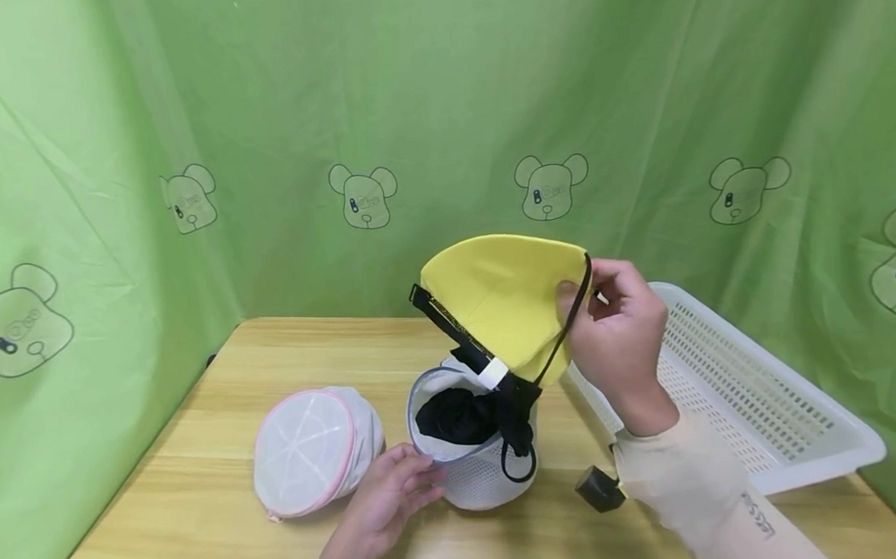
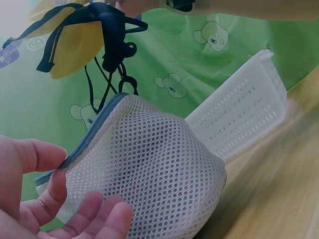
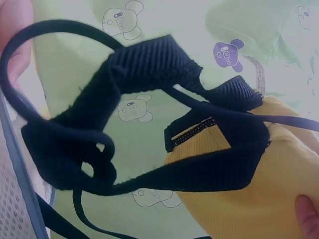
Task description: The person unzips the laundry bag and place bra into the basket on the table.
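Observation:
My right hand (image 1: 625,338) pinches a yellow ribbed garment (image 1: 505,298) with black straps, holding it up at its right edge. The black straps (image 3: 199,169) dangle in loops, overlapping the bag's mouth in the head view. A white mesh laundry bag (image 1: 487,478) with a blue-grey zipped rim stands below, its mouth turned toward me. Inside it sits black cloth (image 1: 454,414). My left hand (image 1: 393,490) pinches the bag's rim (image 2: 82,144) between thumb and forefinger, the other fingers close along the mesh.
A second, round mesh laundry bag (image 1: 305,452) with pink trim lies on the wooden table (image 1: 194,482), left of the first bag. On the right, a white perforated plastic basket (image 1: 868,449) stands partly behind my right forearm. A green curtain (image 1: 440,88) hangs behind the table.

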A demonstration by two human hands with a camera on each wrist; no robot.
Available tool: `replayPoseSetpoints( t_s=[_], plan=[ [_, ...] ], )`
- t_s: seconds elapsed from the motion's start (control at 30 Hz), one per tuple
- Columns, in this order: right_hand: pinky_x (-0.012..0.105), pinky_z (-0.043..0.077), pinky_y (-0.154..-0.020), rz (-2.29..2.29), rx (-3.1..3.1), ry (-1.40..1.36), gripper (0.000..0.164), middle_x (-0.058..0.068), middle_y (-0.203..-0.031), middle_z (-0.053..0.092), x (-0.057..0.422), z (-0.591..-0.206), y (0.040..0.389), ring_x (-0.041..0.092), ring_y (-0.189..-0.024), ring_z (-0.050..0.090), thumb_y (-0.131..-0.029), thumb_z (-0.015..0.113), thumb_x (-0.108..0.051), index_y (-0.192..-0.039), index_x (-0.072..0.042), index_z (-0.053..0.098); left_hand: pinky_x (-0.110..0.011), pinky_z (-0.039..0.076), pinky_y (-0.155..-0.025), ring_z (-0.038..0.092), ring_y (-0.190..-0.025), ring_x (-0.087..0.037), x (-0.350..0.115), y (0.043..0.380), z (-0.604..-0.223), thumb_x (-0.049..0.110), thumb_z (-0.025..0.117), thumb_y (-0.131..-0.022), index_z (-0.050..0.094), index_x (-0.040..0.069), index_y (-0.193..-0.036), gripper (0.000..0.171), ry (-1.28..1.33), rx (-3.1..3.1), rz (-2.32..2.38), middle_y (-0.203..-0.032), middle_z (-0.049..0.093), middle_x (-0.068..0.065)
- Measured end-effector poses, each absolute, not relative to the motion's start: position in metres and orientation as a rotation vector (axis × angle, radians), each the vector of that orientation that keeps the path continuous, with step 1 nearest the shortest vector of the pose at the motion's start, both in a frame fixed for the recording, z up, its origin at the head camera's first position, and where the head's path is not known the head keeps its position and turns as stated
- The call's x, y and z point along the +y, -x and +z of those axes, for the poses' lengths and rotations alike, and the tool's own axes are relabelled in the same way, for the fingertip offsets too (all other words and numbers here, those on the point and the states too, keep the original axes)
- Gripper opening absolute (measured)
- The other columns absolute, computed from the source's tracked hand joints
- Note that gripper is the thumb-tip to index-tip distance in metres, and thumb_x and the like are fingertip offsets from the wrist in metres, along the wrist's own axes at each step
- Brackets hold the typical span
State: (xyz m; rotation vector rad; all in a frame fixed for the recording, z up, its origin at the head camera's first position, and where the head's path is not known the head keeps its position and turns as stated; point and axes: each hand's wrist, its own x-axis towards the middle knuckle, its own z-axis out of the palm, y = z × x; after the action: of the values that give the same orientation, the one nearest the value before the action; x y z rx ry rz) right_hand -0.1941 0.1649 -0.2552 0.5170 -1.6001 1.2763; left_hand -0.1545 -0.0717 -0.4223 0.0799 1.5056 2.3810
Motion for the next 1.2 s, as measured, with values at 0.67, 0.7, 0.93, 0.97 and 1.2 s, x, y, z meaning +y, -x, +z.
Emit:
replayPoseSetpoints(
  t_s=[0.67, 0.7, 0.93, 0.97, 1.2],
  plan=[
    [0.018, 0.054, -0.067, 1.263, -1.594, -0.508, 0.016, 0.004, -0.082, 0.064, 0.166, -0.254, 0.19, 0.006, -0.073, 0.062, -0.079, 0.063, 0.005, -0.088, 0.018, 0.059, -0.028, 0.055, -0.067, 0.064, -0.076, -0.016, -0.066, 0.169, -0.363, 0.008, 0.059, -0.093, 0.054, 0.004, -0.091, 0.007, -0.349, 1.729, 2.235, -0.089, 0.061, -0.008],
    [0.018, 0.054, -0.067, 1.268, -1.593, -0.511, 0.016, 0.004, -0.082, 0.064, 0.166, -0.254, 0.19, 0.006, -0.073, 0.062, -0.079, 0.063, 0.005, -0.088, 0.018, 0.059, -0.028, 0.056, -0.068, 0.064, -0.077, -0.017, -0.065, 0.172, -0.361, 0.008, 0.059, -0.094, 0.055, 0.002, -0.092, 0.007, -0.365, 1.752, 2.221, -0.09, 0.061, -0.009],
    [0.016, 0.054, -0.064, 1.269, -1.576, -0.504, 0.017, 0.009, -0.081, 0.065, 0.168, -0.254, 0.189, 0.006, -0.072, 0.063, -0.079, 0.063, 0.004, -0.089, 0.017, 0.059, -0.033, 0.058, -0.07, 0.065, -0.076, -0.018, -0.048, 0.205, -0.346, 0.006, 0.06, -0.094, 0.06, -0.01, -0.102, 0.018, -0.504, 2.033, 1.964, -0.093, 0.064, -0.017],
    [0.016, 0.054, -0.064, 1.268, -1.574, -0.5, 0.017, 0.007, -0.081, 0.065, 0.168, -0.254, 0.189, 0.006, -0.072, 0.063, -0.079, 0.063, 0.004, -0.089, 0.017, 0.06, -0.033, 0.058, -0.068, 0.065, -0.074, -0.018, -0.045, 0.209, -0.344, 0.007, 0.061, -0.094, 0.062, -0.009, -0.102, 0.017, -0.541, 2.087, 1.899, -0.091, 0.065, -0.017],
    [0.018, 0.055, -0.065, 1.292, -1.552, -0.526, 0.019, -0.008, -0.084, 0.064, 0.168, -0.253, 0.19, 0.007, -0.073, 0.064, -0.08, 0.065, 0.004, -0.09, 0.018, 0.059, -0.03, 0.056, -0.06, 0.065, -0.065, -0.017, -0.019, 0.221, -0.332, 0.007, 0.063, -0.092, 0.067, 0.002, -0.094, 0.007, -0.697, 2.349, 1.428, -0.079, 0.067, -0.006]
  ],
)
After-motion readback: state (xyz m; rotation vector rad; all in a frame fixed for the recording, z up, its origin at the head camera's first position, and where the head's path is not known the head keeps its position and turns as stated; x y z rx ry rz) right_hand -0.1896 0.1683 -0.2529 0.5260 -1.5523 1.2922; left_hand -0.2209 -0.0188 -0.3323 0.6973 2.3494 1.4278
